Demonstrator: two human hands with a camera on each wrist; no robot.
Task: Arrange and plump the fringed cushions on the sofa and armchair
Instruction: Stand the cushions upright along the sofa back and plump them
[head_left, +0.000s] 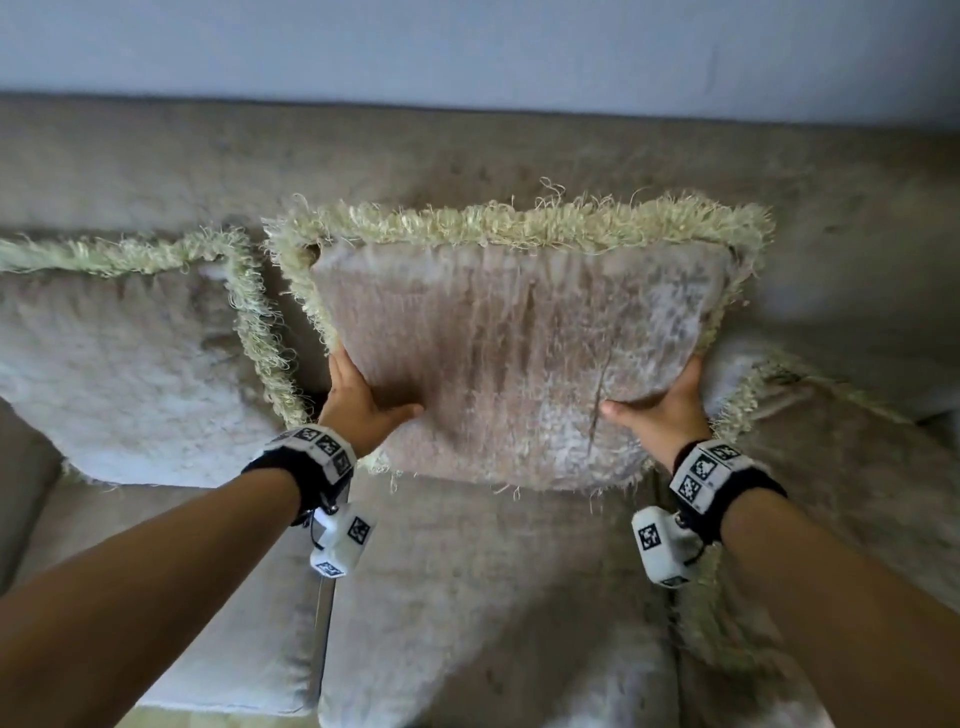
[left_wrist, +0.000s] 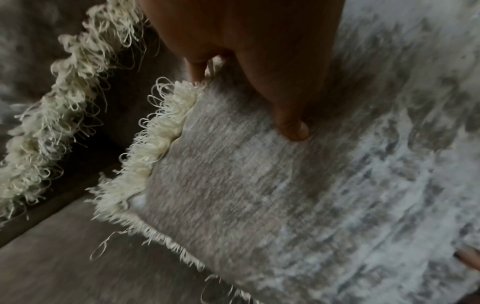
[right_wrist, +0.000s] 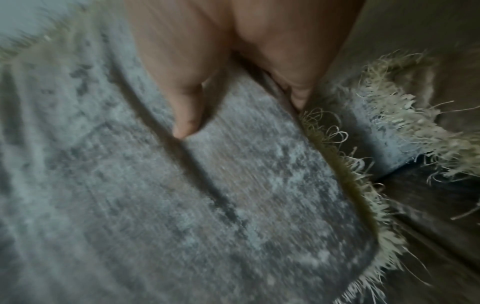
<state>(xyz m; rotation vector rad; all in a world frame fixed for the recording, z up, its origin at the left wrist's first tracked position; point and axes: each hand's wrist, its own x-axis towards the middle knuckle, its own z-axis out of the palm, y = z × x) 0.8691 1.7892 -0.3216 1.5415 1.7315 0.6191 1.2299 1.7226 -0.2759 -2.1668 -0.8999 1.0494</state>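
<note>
A grey-beige velvety cushion (head_left: 514, 343) with a pale fringe stands against the sofa back (head_left: 467, 150). My left hand (head_left: 358, 400) grips its lower left edge, thumb on the front, fingers hidden behind. My right hand (head_left: 660, 400) grips the lower right edge the same way. The left wrist view shows my left thumb (left_wrist: 291, 123) pressed into the cushion (left_wrist: 259, 185). The right wrist view shows my right thumb (right_wrist: 187, 121) on the fabric of the cushion (right_wrist: 155, 205). A second fringed cushion (head_left: 119, 358) leans at the left.
A third fringed cushion (head_left: 779, 395) lies partly hidden behind my right hand, and its fringe (right_wrist: 405, 127) shows in the right wrist view. The beige sofa seat (head_left: 467, 597) spreads below. A pale wall (head_left: 467, 47) rises behind the sofa.
</note>
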